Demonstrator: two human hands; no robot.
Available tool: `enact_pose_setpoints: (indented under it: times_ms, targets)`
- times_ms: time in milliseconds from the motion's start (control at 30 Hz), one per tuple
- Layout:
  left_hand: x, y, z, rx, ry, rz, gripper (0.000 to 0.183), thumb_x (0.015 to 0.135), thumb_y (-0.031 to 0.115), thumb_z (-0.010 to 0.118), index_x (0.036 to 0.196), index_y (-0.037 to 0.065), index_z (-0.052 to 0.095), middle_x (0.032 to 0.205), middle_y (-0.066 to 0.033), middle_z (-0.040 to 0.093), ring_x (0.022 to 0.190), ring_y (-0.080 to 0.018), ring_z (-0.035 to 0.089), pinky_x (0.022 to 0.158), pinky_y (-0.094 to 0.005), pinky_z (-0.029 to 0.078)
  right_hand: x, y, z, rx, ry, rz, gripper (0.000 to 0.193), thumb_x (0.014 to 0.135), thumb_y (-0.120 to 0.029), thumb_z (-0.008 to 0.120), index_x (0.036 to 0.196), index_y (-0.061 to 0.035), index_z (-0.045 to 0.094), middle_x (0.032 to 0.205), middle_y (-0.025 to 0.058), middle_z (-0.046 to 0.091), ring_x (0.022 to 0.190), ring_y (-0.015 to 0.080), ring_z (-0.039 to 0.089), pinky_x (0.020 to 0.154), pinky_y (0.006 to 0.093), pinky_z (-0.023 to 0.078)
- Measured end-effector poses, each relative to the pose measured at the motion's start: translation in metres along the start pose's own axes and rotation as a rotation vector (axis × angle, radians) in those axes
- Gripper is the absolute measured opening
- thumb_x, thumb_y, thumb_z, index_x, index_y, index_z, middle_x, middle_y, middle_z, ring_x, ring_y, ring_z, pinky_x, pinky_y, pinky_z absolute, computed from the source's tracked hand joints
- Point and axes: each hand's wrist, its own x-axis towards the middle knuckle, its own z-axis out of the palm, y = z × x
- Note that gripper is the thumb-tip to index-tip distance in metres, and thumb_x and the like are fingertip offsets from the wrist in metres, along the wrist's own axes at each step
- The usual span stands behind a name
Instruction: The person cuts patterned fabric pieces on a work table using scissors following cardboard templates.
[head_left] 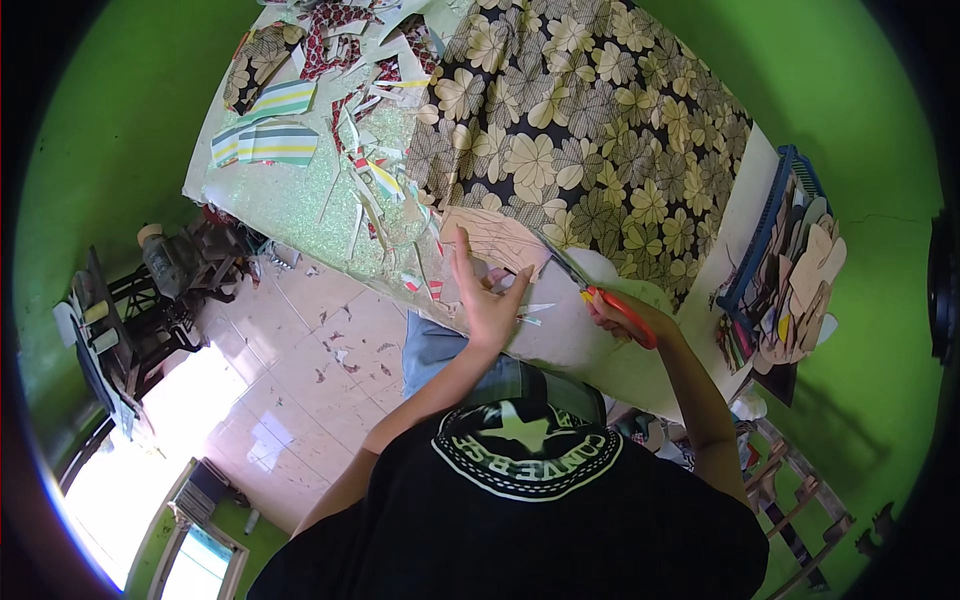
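Note:
My left hand [486, 312] is at the table's near edge, a finger and the thumb spread wide apart; its other fingers are hard to make out. These fingertips touch the near side of a beige, curved template-like piece [492, 236] with lines on it, which lies at the hem of a dark floral fabric [590, 130]. My right hand [612, 314] is closed round the orange-red handles of a pair of scissors [640, 325]. The blades point up and left, their tips by the right end of the beige piece.
Scraps of patterned material [365, 190] litter the left of the table [270, 200], with striped pieces [270, 142] beyond. At the right edge stands a blue basket [755, 240] beside stacked sole-shaped cutouts [805, 290]. A wooden rack [800, 500] stands lower right; small scraps dot the tiled floor [290, 340].

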Motion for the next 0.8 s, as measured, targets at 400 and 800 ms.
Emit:
enact_pose_setpoints:
  times_ms: [400, 800]
  targets:
    - [0.001, -0.003, -0.001, -0.015, 0.01, 0.025, 0.093, 0.061, -0.003, 0.07, 0.134, 0.008, 0.014, 0.127, -0.0129, 0.022, 0.097, -0.0156, 0.043, 0.068, -0.0229, 0.046, 0.0, 0.002, 0.0, -0.131, 0.023, -0.013, 0.039, 0.086, -0.044, 0.036, 0.104, -0.0109, 0.044, 0.065, -0.0038, 0.039, 0.048, 0.005, 0.035, 0.042, 0.0187, 0.033]
    - [0.0, -0.002, -0.002, -0.074, 0.001, 0.002, 0.093, 0.061, -0.005, 0.069, 0.134, 0.008, 0.014, 0.125, -0.0126, 0.023, 0.093, -0.0148, 0.044, 0.067, -0.0224, 0.046, -0.005, -0.004, 0.004, -0.181, 0.086, -0.051, 0.041, 0.085, -0.046, 0.037, 0.078, -0.0063, 0.046, 0.061, -0.0011, 0.043, 0.04, 0.0067, 0.04, 0.035, 0.0198, 0.036]
